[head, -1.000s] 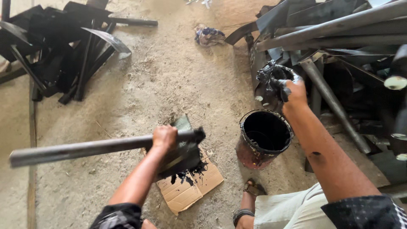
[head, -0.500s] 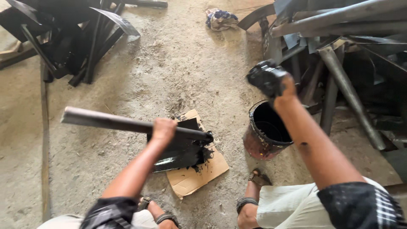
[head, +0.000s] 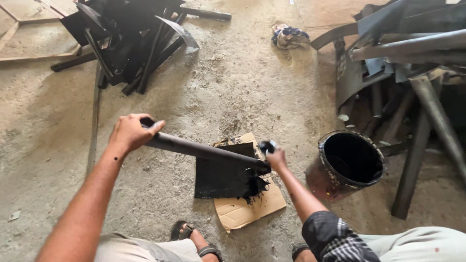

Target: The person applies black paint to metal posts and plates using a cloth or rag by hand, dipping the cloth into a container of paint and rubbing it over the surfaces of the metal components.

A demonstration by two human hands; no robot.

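We see our left hand (head: 130,132) clenched around the upper end of a dark metal pipe (head: 204,151); the pipe slants down to the right, and its lower end meets a black flat plate (head: 221,177) that lies on a piece of cardboard (head: 242,211) on the concrete floor (head: 233,87). Our right hand (head: 276,157) is closed on a small paint-soaked rag (head: 266,146), held just beside the pipe's lower end, above the cardboard's far corner; wet black paint (head: 253,186) pools where the plate meets the cardboard. A round paint bucket (head: 352,162), black inside and stained on its wall, stands on the floor just to the right of the cardboard, near our right forearm. A heap of black-painted metal pieces (head: 131,39) lies toward the far left of the floor; a stack of grey metal bars and frames (head: 412,48) fills the far right; a crumpled cloth (head: 290,36) rests between them near the far edge. Our sandalled feet (head: 191,235) sit at the near edge.
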